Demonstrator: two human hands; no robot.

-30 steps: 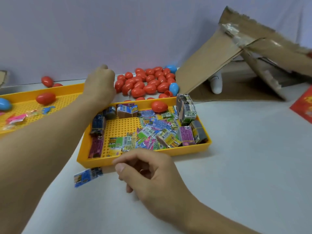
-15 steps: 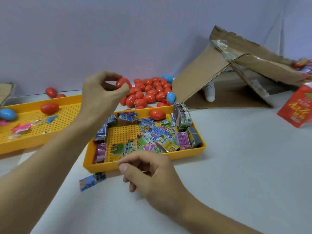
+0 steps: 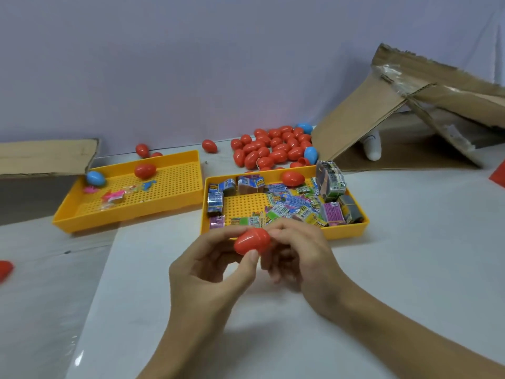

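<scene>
A red plastic egg (image 3: 251,240) is held above the white table in front of me. My left hand (image 3: 207,272) pinches its left end between thumb and fingers. My right hand (image 3: 297,255) grips its right end with curled fingers. Behind the hands stands a yellow tray (image 3: 352,232) with several small printed packets, little boxes and one red egg (image 3: 293,178). A pile of red eggs (image 3: 270,149) with two blue ones lies at the back of the table.
A second yellow tray (image 3: 125,214) at the left holds a blue egg (image 3: 95,178), a red egg (image 3: 144,170) and small pink and blue bits. Torn cardboard boxes stand at the back right (image 3: 410,105) and far left (image 3: 46,157). A red piece (image 3: 5,269) lies at the left edge.
My left hand took a red egg from the back pile and brought it down to the front. My right hand rose from the table and took hold of the egg's other end.
</scene>
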